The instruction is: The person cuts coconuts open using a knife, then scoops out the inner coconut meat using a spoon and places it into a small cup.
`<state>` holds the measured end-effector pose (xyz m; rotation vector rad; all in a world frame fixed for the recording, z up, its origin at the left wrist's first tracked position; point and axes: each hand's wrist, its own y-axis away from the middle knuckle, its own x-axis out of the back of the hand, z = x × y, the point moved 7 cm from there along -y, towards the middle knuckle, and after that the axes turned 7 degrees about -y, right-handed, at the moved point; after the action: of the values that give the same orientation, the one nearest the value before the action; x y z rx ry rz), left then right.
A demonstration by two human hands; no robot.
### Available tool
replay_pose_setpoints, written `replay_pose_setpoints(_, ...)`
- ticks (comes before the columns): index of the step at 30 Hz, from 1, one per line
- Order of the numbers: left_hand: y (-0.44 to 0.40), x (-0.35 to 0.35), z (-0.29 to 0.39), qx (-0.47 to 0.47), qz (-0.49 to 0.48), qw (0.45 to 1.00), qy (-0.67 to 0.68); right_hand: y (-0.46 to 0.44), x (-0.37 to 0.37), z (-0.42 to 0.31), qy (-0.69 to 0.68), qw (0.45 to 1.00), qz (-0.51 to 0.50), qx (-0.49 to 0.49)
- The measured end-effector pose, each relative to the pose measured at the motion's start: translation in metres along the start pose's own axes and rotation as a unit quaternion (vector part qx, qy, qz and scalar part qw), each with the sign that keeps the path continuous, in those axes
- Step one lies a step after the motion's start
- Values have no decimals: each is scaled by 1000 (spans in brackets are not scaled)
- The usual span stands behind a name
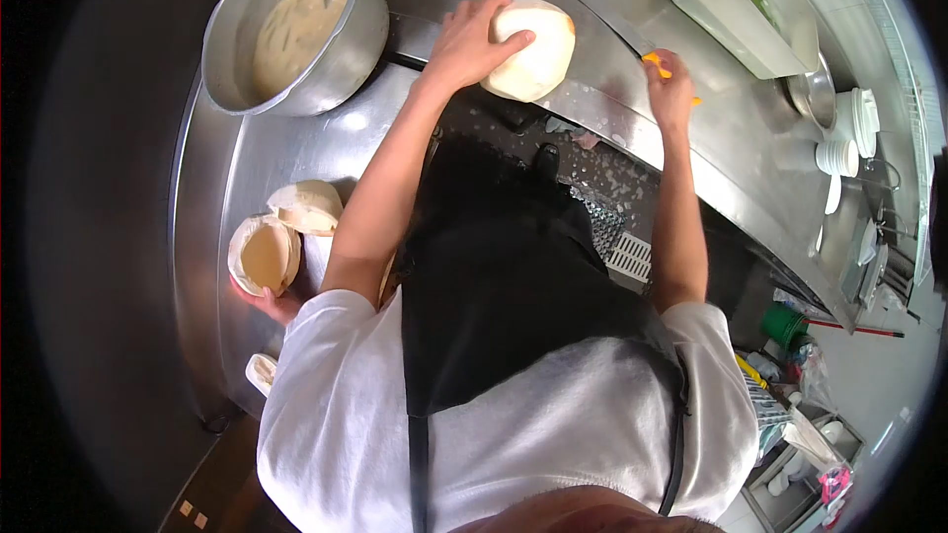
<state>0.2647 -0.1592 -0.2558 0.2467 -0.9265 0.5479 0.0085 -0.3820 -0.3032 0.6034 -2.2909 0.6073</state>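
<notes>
My left hand (472,41) grips a pale, peeled coconut (543,51) from its left side, with the thumb across the top. The coconut is by the front edge of the steel counter (632,123); I cannot tell whether it rests there. Off to the right, my right hand (671,97) is closed round the orange handle of a knife (610,22). Its long blade points up and left, apart from the coconut, low over the counter or lying on it.
A big metal pot (373,44) of cloudy liquid stands left. Below it, another person's hand (276,306) touches a cut-open coconut (265,255), beside another pale coconut (314,199). A whitish tub (736,35), a metal bowl (816,94) and stacked white cups (836,158) stand right.
</notes>
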Motion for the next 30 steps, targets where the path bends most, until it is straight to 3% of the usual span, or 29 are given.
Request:
replay_pose_setpoints(2, 0, 7, -3, -14, -3, 999, -39, 0, 19, 10, 178, 981, 57, 57)
replay_pose_setpoints(3, -1, 10, -4, -21, -4, 998, -59, 0, 17, 23, 190, 981, 29, 17)
replay_pose_setpoints(5, 0, 1, -14, -7, -23, 996, 87, 9, 8, 47, 211, 975, -32, -64)
replay_pose_setpoints(6, -3, -2, -18, 0, -31, 987, 159, 11, 4, 47, 251, 967, -35, -21)
replay_pose_setpoints(9, 9, 3, -26, 30, -42, 998, 45, 16, 2, 51, 257, 966, -10, -40)
replay_pose_setpoints(12, 18, -9, -29, 76, -30, 992, 101, 10, -6, 57, 290, 953, -48, -68)
replay_pose_setpoints(15, 25, -13, -27, 135, 16, 983, 122, -1, -18, 65, 229, 972, -51, -28)
replay_pose_setpoints(18, 33, -11, -20, 190, 13, 976, 109, -3, -21, 58, 198, 973, -102, -68)
replay_pose_setpoints(20, 45, -5, -12, 134, 47, 985, 93, 15, -19, 29, 128, 935, -234, -233)
replay_pose_setpoints(21, 54, -13, -14, 101, 103, 987, 69, 23, -45, 97, 192, 967, -131, -107)
replay_pose_setpoints(22, 47, -22, -22, 107, 88, 990, 36, 16, -44, 98, 143, 980, -95, -97)
replay_pose_setpoints(23, 50, -17, -19, 131, 66, 983, 109, 14, -38, 78, 120, 982, -109, -93)
replay_pose_setpoints(24, 54, -16, -18, 180, 29, 980, 84, 23, -19, 43, 95, 975, -133, -147)
replay_pose_setpoints(25, 63, -14, -12, 196, 20, 977, 81, 31, -10, 25, 59, 985, -113, -114)
replay_pose_setpoints(30, 67, -21, -5, 233, 20, 969, 79, 49, -11, 22, -88, 986, -110, -85)
